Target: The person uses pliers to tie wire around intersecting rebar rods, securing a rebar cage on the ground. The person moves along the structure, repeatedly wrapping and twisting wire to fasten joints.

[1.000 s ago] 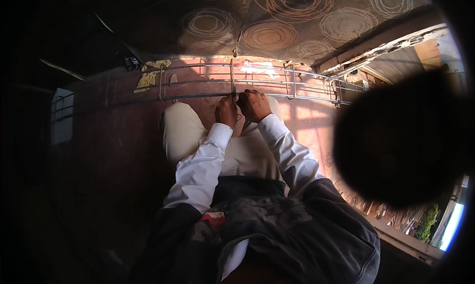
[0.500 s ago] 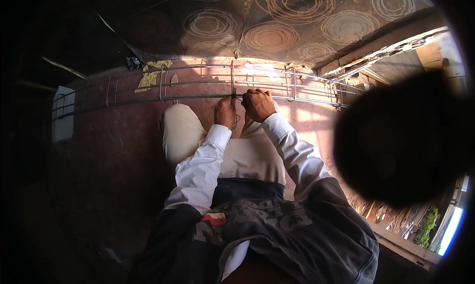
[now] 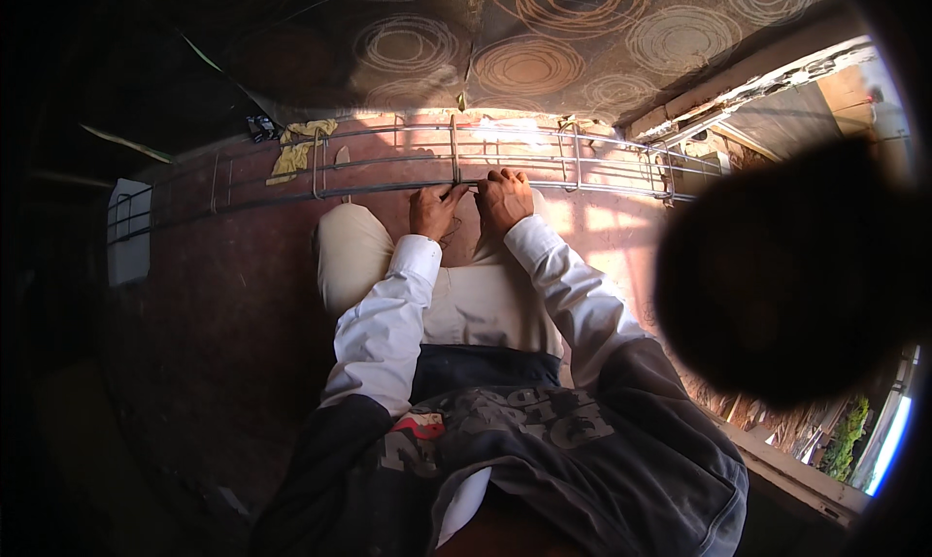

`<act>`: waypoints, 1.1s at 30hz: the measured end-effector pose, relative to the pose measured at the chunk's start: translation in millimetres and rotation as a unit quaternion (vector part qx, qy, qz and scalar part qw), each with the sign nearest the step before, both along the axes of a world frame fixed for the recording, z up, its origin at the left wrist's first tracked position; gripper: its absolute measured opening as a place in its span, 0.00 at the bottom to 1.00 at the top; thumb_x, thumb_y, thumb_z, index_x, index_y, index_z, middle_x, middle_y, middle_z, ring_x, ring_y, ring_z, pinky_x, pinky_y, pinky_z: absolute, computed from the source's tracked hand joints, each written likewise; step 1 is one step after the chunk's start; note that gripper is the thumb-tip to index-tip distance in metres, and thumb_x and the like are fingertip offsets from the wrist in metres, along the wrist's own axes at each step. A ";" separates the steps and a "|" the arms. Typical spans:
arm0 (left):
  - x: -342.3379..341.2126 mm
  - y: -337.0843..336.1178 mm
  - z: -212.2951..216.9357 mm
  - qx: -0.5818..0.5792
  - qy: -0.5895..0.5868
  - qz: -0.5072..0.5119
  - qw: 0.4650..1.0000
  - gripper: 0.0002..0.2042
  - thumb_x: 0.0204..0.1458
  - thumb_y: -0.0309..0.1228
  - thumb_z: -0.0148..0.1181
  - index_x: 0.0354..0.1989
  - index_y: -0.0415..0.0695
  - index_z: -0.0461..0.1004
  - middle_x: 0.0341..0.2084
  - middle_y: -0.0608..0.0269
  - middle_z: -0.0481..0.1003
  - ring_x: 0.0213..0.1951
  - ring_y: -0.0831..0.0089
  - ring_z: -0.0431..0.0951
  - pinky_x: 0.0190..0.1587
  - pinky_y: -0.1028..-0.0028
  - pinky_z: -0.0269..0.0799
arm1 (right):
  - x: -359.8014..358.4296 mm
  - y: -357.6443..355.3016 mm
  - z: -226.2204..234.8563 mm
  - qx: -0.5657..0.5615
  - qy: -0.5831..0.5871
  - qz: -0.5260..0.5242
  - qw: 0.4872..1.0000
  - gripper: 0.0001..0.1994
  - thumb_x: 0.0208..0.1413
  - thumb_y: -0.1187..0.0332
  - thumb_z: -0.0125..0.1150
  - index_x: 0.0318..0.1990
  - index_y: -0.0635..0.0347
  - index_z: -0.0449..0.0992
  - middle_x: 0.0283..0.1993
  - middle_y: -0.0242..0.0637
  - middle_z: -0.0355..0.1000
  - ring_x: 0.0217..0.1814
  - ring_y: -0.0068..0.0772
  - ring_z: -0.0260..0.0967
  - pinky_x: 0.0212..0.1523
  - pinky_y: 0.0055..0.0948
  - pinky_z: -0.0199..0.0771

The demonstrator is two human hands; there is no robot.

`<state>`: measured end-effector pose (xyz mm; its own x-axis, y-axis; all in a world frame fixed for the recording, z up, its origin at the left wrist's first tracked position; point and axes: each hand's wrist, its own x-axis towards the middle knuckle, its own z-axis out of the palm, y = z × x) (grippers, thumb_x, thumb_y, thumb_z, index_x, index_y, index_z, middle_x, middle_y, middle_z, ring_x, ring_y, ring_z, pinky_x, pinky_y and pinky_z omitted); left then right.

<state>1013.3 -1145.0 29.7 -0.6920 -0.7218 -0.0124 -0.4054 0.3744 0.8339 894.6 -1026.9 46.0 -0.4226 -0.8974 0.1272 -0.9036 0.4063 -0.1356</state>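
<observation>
A long cage of thin steel bars (image 3: 388, 185) with square stirrups runs from left to right in front of my knees. My left hand (image 3: 432, 210) is at the near bar, beside a stirrup (image 3: 454, 151), thumb and finger pinched together. Dark, thin tie wire (image 3: 452, 229) hangs in loose strands below that hand. Close to its right, my right hand (image 3: 505, 201) is closed with curled fingers against the same bar. Whatever lies inside its grip is hidden by the knuckles.
Yellow cloth (image 3: 291, 159) lies by the cage at left, near a small black bag (image 3: 262, 127). A pale block (image 3: 129, 232) stands at the cage's left end. Beyond hangs a dark sheet with ring patterns (image 3: 529, 67). A large dark round shape (image 3: 786, 275) blocks the right side.
My left hand has drawn back slightly left and now shows its thumb and finger pinched at the bar. My right hand stays nearly in place, its fingers still curled.
</observation>
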 end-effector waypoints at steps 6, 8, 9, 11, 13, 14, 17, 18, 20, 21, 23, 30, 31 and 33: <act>-1.0 9.4 0.4 -0.040 0.088 0.021 0.995 0.14 0.50 0.41 0.65 0.33 0.41 0.81 0.24 0.46 0.77 0.27 0.50 0.78 0.32 0.61 0.71 | -23.6 -13.8 8.2 0.033 0.008 -0.047 0.998 0.21 0.48 0.59 0.65 0.49 0.51 0.69 0.48 0.37 0.66 0.52 0.38 0.67 0.49 0.42 0.64; -0.7 9.1 -3.2 -0.064 0.094 0.024 0.993 0.14 0.50 0.40 0.64 0.35 0.41 0.81 0.26 0.45 0.77 0.28 0.49 0.78 0.33 0.60 0.72 | -28.2 -21.1 10.6 0.040 0.035 0.030 0.998 0.21 0.49 0.58 0.64 0.50 0.50 0.69 0.48 0.37 0.66 0.54 0.38 0.66 0.50 0.42 0.64; -0.1 11.9 -5.0 -0.055 0.085 0.026 0.995 0.14 0.50 0.40 0.64 0.36 0.41 0.81 0.26 0.44 0.77 0.29 0.49 0.78 0.34 0.60 0.72 | -29.9 -22.6 6.9 0.053 0.032 0.035 0.997 0.21 0.49 0.57 0.64 0.51 0.50 0.70 0.49 0.37 0.66 0.55 0.38 0.66 0.51 0.43 0.64; -1.5 13.5 -7.8 -0.056 0.070 0.030 0.995 0.14 0.51 0.40 0.63 0.35 0.41 0.81 0.26 0.43 0.77 0.30 0.47 0.78 0.34 0.58 0.72 | -32.8 -26.2 3.9 0.077 0.031 0.050 0.995 0.22 0.50 0.55 0.64 0.52 0.49 0.70 0.50 0.36 0.67 0.56 0.38 0.65 0.52 0.44 0.64; -1.7 15.2 -10.2 -0.071 0.053 0.034 0.996 0.14 0.53 0.41 0.61 0.31 0.39 0.80 0.24 0.41 0.75 0.30 0.44 0.76 0.34 0.55 0.71 | -36.2 -25.5 9.5 0.107 -0.037 0.021 0.993 0.20 0.51 0.53 0.63 0.49 0.50 0.72 0.50 0.37 0.68 0.56 0.39 0.67 0.52 0.44 0.65; -1.0 14.3 -11.4 -0.077 0.058 0.031 0.995 0.15 0.53 0.41 0.60 0.30 0.39 0.79 0.24 0.40 0.75 0.30 0.44 0.76 0.34 0.55 0.71 | -37.3 -24.4 13.6 0.124 -0.071 0.007 0.990 0.20 0.51 0.52 0.63 0.48 0.50 0.73 0.50 0.37 0.69 0.56 0.39 0.67 0.52 0.44 0.66; -1.9 14.8 -15.8 -0.087 0.069 0.027 0.993 0.16 0.54 0.41 0.59 0.28 0.38 0.79 0.24 0.40 0.75 0.29 0.44 0.76 0.34 0.54 0.70 | -70.3 -29.3 13.3 0.197 -0.334 0.044 0.921 0.18 0.51 0.51 0.65 0.38 0.56 0.81 0.44 0.45 0.76 0.48 0.45 0.73 0.50 0.37 0.71; 0.1 15.2 -18.6 -0.088 0.067 0.031 0.993 0.16 0.54 0.41 0.59 0.28 0.38 0.78 0.24 0.40 0.75 0.29 0.44 0.76 0.34 0.54 0.70 | -75.6 -30.0 12.5 0.182 -0.400 0.079 0.895 0.18 0.52 0.51 0.63 0.40 0.57 0.81 0.45 0.46 0.77 0.49 0.45 0.73 0.51 0.36 0.71; 3.9 11.6 -19.7 -0.072 0.055 0.039 0.995 0.16 0.55 0.41 0.58 0.28 0.38 0.78 0.24 0.41 0.75 0.29 0.44 0.76 0.34 0.54 0.70 | -75.4 -39.2 11.5 0.187 -0.393 0.092 0.896 0.18 0.54 0.53 0.60 0.43 0.57 0.81 0.47 0.46 0.76 0.49 0.44 0.73 0.51 0.36 0.71; 5.6 11.0 -20.4 -0.049 0.046 0.045 0.997 0.17 0.55 0.41 0.58 0.28 0.38 0.78 0.24 0.41 0.75 0.29 0.44 0.76 0.35 0.54 0.71 | -75.1 -44.4 10.8 0.189 -0.389 0.099 0.896 0.18 0.55 0.55 0.58 0.44 0.58 0.80 0.48 0.46 0.76 0.49 0.43 0.73 0.51 0.36 0.71; -5.4 17.6 -16.8 -0.034 0.046 0.033 0.998 0.17 0.55 0.42 0.57 0.28 0.38 0.78 0.24 0.41 0.76 0.30 0.44 0.76 0.35 0.54 0.71 | -107.5 -39.8 -7.3 0.170 -0.323 0.215 0.906 0.18 0.54 0.55 0.58 0.45 0.57 0.80 0.46 0.44 0.77 0.49 0.43 0.73 0.52 0.35 0.71; 1.3 16.2 -18.2 -0.072 0.050 0.034 0.996 0.16 0.56 0.41 0.56 0.30 0.38 0.78 0.26 0.41 0.76 0.31 0.45 0.77 0.36 0.54 0.72 | -107.2 -52.9 -52.0 0.063 -0.573 0.178 0.798 0.13 0.50 0.67 0.62 0.43 0.61 0.79 0.42 0.39 0.77 0.45 0.33 0.74 0.48 0.31 0.73; 1.0 15.9 -20.0 -0.072 0.058 0.037 0.995 0.16 0.56 0.41 0.56 0.30 0.37 0.78 0.26 0.41 0.76 0.31 0.45 0.77 0.36 0.54 0.72 | -101.4 -49.5 -50.9 0.029 -0.685 0.127 0.717 0.13 0.50 0.70 0.61 0.44 0.63 0.77 0.42 0.40 0.76 0.46 0.33 0.73 0.48 0.31 0.73; -0.6 15.9 -23.4 -0.075 0.069 0.042 0.994 0.16 0.55 0.40 0.57 0.30 0.37 0.78 0.26 0.41 0.76 0.31 0.45 0.77 0.36 0.55 0.72 | -99.8 -50.3 -44.1 -0.007 -0.717 0.125 0.686 0.14 0.51 0.73 0.61 0.46 0.66 0.75 0.42 0.40 0.75 0.47 0.33 0.72 0.47 0.31 0.73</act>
